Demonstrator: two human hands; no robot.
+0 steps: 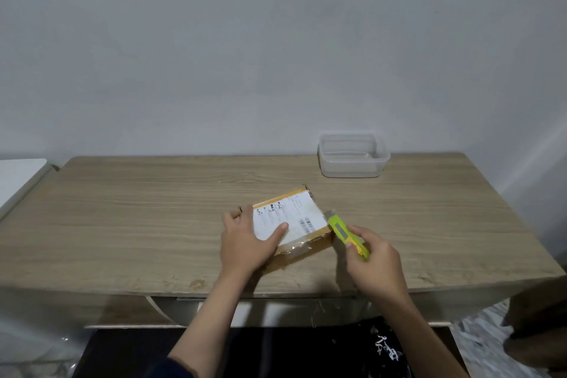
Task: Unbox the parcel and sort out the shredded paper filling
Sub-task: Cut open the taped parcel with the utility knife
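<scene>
Left hand (245, 239) lies flat on the near-left part of the parcel (294, 224), fingers straight and spread, thumb stretched across the white shipping label (288, 218); from my remote seat I read it as pressing the box down, not curling round it. Right hand (377, 261) grips a lime-green utility knife (346, 235), fingers wrapped round the back of its slim plastic body, its front end resting against the parcel's right edge. I cannot make out the blade itself, since that spot is blurred.

I see the parcel as a flat, rectangular cardboard box, brown, turned at an angle near the middle of the worktop (122, 224). Glossy clear tape wrinkles along its near side, and an orange strip borders the label, which carries small print and a barcode.

Wood-grain laminate in a pale oak tone covers the worktop, with a small scuffed patch near its front edge. Well apart from the parcel, at the far right by the plain grey wall, stands a clear plastic container (352, 156), rectangular with rounded corners and no lid.
</scene>
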